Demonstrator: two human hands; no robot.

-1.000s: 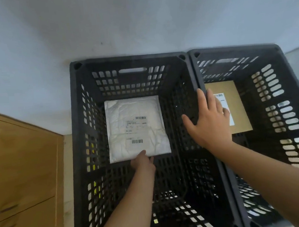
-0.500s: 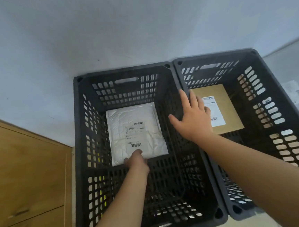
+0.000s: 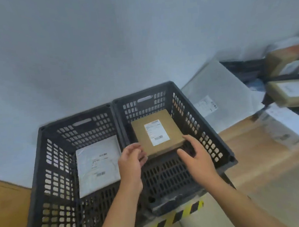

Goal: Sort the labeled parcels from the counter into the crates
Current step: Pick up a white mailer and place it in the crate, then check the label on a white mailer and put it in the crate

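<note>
Lying flat on the floor of the right black crate point(image 3: 198, 121), the brown cardboard parcel point(image 3: 165, 122) shows its white shipping label point(image 3: 156, 132) face up. Both hands hover at its near edge. The left hand point(image 3: 131, 162) is loosely curled by the near-left corner and grips nothing. The right hand point(image 3: 197, 156) is by the near-right corner with its fingers relaxed and spread. Whether either one touches the cardboard cannot be told. The left black crate point(image 3: 54, 167) stands against the first and holds a white padded mailer point(image 3: 99, 164), label up. Further right, on the wooden worktop point(image 3: 257, 151), lie a grey poly mailer point(image 3: 218, 98), a white box point(image 3: 287, 124) and more cardboard parcels point(image 3: 291, 91), all blurred. Yellow-black hazard tape point(image 3: 174, 218) runs below the crates.
</note>
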